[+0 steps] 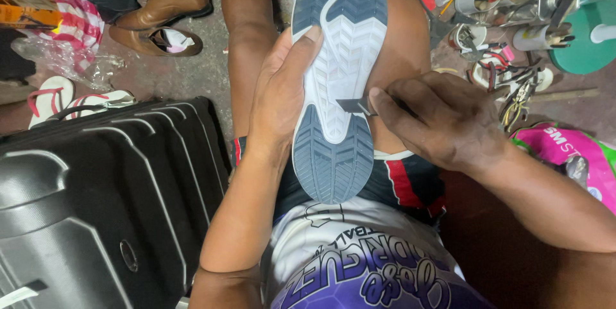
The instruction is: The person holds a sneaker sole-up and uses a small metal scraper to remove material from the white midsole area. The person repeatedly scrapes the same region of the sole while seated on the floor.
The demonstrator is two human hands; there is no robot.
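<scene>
Shoe [336,78]: sole up, resting on lap between the knees, blue and white tread.
Left hand [280,94]: clasped along shoe's left edge, thumb pressed on sole.
Right hand [443,120]: fingers pinched around small blade [355,105], tip touching sole's right edge.
Suitcase [96,200]: black, just left of thigh.
Brown shoes [160,20]: on floor, upper left.

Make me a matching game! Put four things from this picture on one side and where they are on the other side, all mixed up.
Things:
1. shoe
2. blade
3. suitcase
4. brown shoes

Places:
A. on the floor, top left
B. sole up on the person's lap
C. pinched in the right hand
D. beside the left hand, black and ribbed

Pairs: 1-B, 2-C, 3-D, 4-A
</scene>
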